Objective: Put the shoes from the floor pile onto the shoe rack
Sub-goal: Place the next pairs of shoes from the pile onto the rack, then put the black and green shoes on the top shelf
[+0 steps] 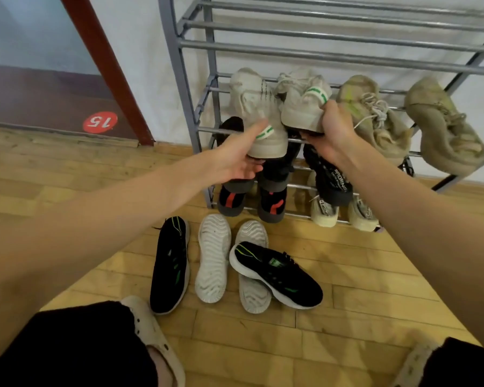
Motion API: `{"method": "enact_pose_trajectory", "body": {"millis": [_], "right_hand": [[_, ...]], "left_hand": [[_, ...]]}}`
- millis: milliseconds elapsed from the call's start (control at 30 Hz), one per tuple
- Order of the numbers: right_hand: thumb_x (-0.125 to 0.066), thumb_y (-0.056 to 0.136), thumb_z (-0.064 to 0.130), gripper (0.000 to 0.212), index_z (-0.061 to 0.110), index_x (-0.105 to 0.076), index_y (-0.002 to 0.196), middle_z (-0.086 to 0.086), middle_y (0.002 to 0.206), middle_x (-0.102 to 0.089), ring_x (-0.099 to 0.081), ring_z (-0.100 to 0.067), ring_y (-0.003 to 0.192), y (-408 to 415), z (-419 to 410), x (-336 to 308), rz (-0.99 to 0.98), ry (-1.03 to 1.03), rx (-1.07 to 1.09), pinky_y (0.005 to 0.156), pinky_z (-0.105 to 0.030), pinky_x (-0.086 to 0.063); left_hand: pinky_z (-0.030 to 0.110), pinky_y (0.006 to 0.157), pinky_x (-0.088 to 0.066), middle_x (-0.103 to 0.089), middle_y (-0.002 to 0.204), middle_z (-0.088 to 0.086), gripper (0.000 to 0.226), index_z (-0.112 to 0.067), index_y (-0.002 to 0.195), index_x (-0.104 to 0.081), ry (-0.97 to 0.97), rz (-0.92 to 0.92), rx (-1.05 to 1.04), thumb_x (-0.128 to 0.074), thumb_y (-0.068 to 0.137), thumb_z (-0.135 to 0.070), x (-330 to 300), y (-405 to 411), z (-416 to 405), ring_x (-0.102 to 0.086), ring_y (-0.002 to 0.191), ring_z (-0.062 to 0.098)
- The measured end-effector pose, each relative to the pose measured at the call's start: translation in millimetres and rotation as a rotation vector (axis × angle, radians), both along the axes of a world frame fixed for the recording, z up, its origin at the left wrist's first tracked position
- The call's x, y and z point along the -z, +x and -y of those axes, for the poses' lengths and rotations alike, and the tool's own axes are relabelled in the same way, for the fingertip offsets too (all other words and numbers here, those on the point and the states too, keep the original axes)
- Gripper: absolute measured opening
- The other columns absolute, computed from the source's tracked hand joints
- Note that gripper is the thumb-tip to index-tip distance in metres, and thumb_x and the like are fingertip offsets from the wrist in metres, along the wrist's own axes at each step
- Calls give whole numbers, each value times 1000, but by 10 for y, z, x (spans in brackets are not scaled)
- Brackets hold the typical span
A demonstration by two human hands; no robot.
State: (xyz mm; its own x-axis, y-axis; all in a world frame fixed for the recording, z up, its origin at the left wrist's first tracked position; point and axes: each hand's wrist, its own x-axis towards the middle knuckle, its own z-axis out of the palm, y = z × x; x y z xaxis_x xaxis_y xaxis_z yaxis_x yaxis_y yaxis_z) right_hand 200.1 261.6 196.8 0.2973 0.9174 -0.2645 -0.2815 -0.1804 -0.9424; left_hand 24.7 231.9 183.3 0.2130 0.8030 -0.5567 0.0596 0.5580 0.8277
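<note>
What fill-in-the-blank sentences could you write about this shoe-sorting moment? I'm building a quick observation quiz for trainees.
1. The shoes left in the floor pile number ____.
2. The right hand grips the heel of a white shoe with a ____ stripe.
3. One black sneaker lies partly on top of a white shoe turned ____ up.
4. The red sticker on the floor shows the number ____.

Missing words: four; green; sole; 15

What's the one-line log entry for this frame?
step: racking cream pair | left hand: touches left cream shoe | right hand: grips right cream shoe | floor pile: four shoes left
</note>
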Motion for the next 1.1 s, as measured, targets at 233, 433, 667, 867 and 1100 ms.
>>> {"method": "enact_pose_trajectory", "body": {"millis": [233, 433, 667, 867, 1100], "right_hand": [[-31, 99, 13, 22, 9, -42, 117, -11, 110, -58, -59, -24, 98, -124, 12, -4, 100, 49, 16, 70, -35, -54], [-32, 98, 11, 30, 4, -38, 126, -15, 118, -56, -58, -27, 108, -320, 39, 40, 239, -32, -111, 96, -45, -50], [-38, 97, 17, 41, 4, -41, 136, -19, 136, -46, -42, -33, 127, -288, 487, 230, 893, 99, -148, 105, -40, -36], [-48, 91, 10, 39, 1, -44, 129, -20, 128, -44, -41, -31, 121, -306, 1209, 607, 1168, 287, -258, 102, -33, -34], [-54, 91, 10, 43, 5, -44, 132, -15, 131, -42, -41, -30, 123, -397, 1778, 1374, 1255, 11, -799, 100, -31, -35]], "left_hand": [[17, 34, -22, -36, 66, 2, 24, -11, 96, -46, 236, 10, -185, -39, 99, -33, 19, -89, -123, -34, 41, 9], [17, 35, -28, -44, 75, 5, 30, -11, 109, -49, 161, -34, -232, -40, 99, -37, -53, -215, -220, -38, 49, 12], [20, 40, -34, -55, 74, 6, 57, -11, 118, -50, 229, -276, -151, -26, 96, -58, 91, -374, 14, -46, 50, 13], [22, 43, -35, -59, 68, 1, 19, -11, 83, -60, 286, -433, -57, -45, 95, -16, 424, -511, 493, -49, 50, 11], [28, 58, -45, -59, 75, 3, 17, -6, 101, -61, 168, -561, 22, -48, 91, -9, 1177, -795, 1021, -55, 63, 15]]}}
